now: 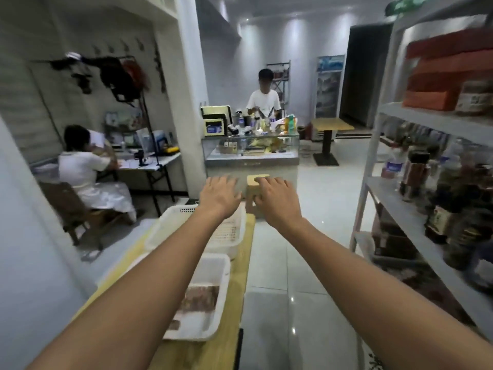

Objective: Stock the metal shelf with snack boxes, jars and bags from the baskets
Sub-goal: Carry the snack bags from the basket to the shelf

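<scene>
Left hand (220, 194) and right hand (277, 198) were outstretched, fingers straight, holding nothing. Bags (198, 300) lay in the near basket (226, 276), well apart from the shelf (386, 190). Judged between items; next move: grasp a bag.

Dim ceiling spotlights, floor glare, motion blur, warped wide-angle edges.

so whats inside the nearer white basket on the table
Brownish flat packets lie in the nearer white plastic basket. The left forearm covers its left part, so anything there is hidden.
</scene>
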